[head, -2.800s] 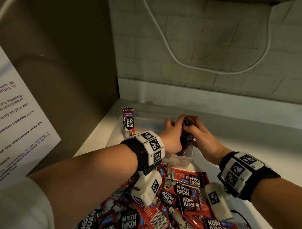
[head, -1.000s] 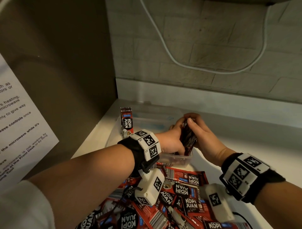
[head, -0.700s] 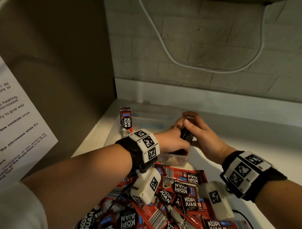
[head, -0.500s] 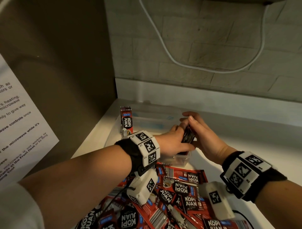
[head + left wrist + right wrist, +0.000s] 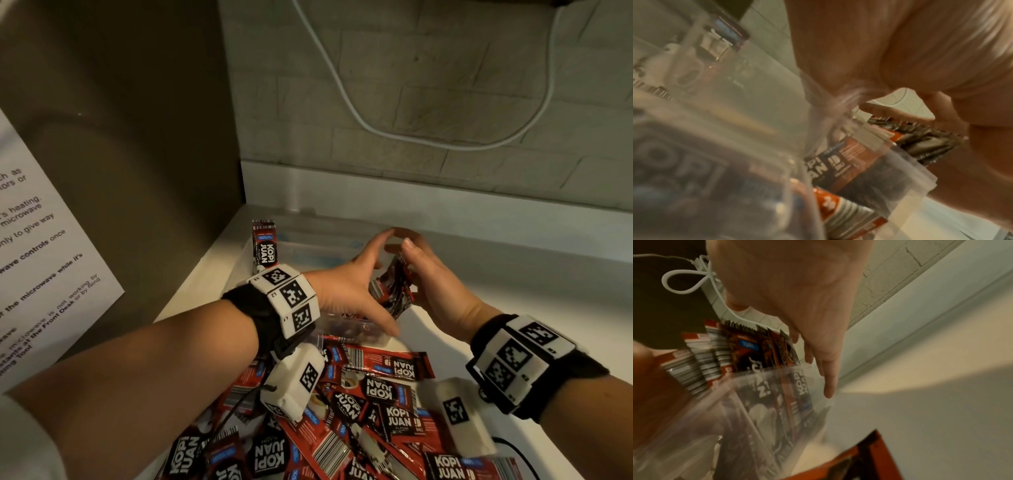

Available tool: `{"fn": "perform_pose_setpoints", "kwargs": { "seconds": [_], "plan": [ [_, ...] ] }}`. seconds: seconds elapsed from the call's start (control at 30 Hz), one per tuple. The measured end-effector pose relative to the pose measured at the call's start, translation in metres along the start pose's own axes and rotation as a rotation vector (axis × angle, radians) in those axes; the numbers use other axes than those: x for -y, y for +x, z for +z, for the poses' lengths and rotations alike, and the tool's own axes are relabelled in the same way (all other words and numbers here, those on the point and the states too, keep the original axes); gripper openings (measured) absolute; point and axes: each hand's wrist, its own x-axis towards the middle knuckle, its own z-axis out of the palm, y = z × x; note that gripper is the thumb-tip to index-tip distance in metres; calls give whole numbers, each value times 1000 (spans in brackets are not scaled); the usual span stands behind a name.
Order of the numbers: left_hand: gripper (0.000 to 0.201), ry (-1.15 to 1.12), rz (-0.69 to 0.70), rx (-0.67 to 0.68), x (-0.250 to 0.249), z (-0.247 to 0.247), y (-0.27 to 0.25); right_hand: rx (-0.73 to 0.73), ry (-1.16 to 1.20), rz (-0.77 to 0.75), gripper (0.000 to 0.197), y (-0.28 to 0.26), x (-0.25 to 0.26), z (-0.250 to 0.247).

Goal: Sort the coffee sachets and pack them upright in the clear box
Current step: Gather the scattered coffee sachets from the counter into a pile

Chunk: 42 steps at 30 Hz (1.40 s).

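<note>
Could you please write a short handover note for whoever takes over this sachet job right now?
Left hand: open, fingers straight against one side of the batch of sachets.
Right hand: open, flat against the batch's other side.
The batch stands at the near right end of the clear box, leaning and fanned, tops above the rim.
Done: another bundle stands upright at the box's far left.
Left: square this batch upright, then sort and pack the loose pile lying on the counter in front of the box.
</note>
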Motion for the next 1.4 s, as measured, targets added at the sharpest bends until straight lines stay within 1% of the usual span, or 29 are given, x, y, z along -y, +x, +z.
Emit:
{"fn": "perform_pose_setpoints", "kwargs": {
  "seconds": [0.2, 0.33, 0.43, 0.53, 0.6, 0.7, 0.73, 0.77, 0.9, 0.97, 1.0, 1.07, 1.13, 1.17, 1.2, 1.23, 1.27, 1.3, 1.33, 1.37, 1.4],
  "plan": [
    [131, 0, -69, 95, -2, -2, -4, -17, -4, 36, 63, -2, 2, 0],
    [122, -31, -81, 35, -2, 1, 0, -6, 22, 53, 70, 0, -2, -1],
    [115, -99, -79, -6, -6, 6, 4, -1, 64, 53, 70, 2, -3, 1],
    [114, -223, -68, -51, -11, 16, 5, 2, 116, 54, 71, 2, -4, 7],
    [118, -295, -65, -102, -14, 25, 9, 3, 171, 68, 74, 3, -4, 11],
    [125, -299, -73, -155, -15, 33, 16, 2, 176, 81, 92, 2, -3, 16],
    [127, -299, -75, -152, -17, 33, 16, -3, 173, 81, 99, 3, -3, 15],
    [129, -295, -74, -146, -17, 33, 16, -7, 180, 79, 102, 2, -2, 15],
    [135, -292, -56, -124, -17, 27, 13, -2, 145, 94, 95, -1, -1, 9],
    [134, -284, -69, -103, -15, 23, 11, -16, 129, 86, 80, -5, 3, 7],
    [133, -286, -73, -96, -15, 22, 9, -35, 132, 91, 76, -7, 5, 6],
    [129, -287, -82, -95, -18, 21, 5, -78, 108, 107, 78, -11, 9, 6],
    [124, -291, -75, -119, -21, 17, -1, -152, 19, 114, 79, -14, 13, 5],
    [120, -296, -69, -146, -22, 15, -5, -206, -58, 92, 77, -16, 16, 4],
    [113, -298, -61, -184, -24, 12, -11, -262, -149, 53, 70, -20, 20, 2],
    [104, -278, -48, -234, -25, 9, -19, -317, -249, -3, 56, -25, 26, 0],
    [91, -230, -30, -293, -25, 5, -28, -361, -369, -70, 40, -30, 32, -3],
    [74, -170, -13, -358, -23, 1, -41, -357, -516, -127, 30, -37, 37, -8],
    [57, -105, 5, -419, -21, -3, -54, -293, -669, -174, 25, -44, 41, -12],
    [43, -44, 31, -466, -18, -7, -69, -161, -822, -191, 23, -53, 46, -14],
    [33, 19, 55, -493, -13, -10, -84, 21, -969, -175, 21, -62, 49, -12]
  ]
}}
